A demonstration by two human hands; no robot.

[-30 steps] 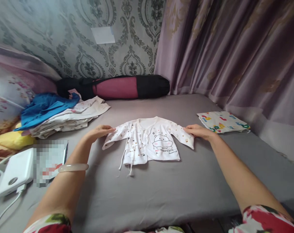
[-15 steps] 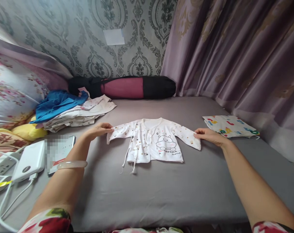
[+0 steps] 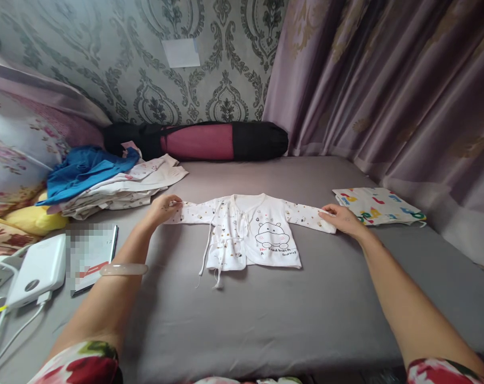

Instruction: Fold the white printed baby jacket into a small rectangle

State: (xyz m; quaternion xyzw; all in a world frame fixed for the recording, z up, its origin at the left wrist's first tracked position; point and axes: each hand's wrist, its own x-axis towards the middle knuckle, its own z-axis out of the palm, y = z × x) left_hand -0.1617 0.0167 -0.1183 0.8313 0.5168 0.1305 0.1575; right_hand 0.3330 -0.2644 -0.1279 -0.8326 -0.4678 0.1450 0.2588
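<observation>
Two hands work one small baby shirt (image 3: 250, 234), soft white cotton with tiny prints and a cartoon animal, lying flat on the bed's (image 3: 266, 320) smooth grey sheet. Your left hand (image 3: 164, 207) pinches one sleeve cuff, your right hand (image 3: 343, 218) pinches the other, sleeves spread wide. One folded patterned cloth (image 3: 378, 205) lies near your right hand. The pile of clothes (image 3: 114, 184) at left overlaps too much to count.
</observation>
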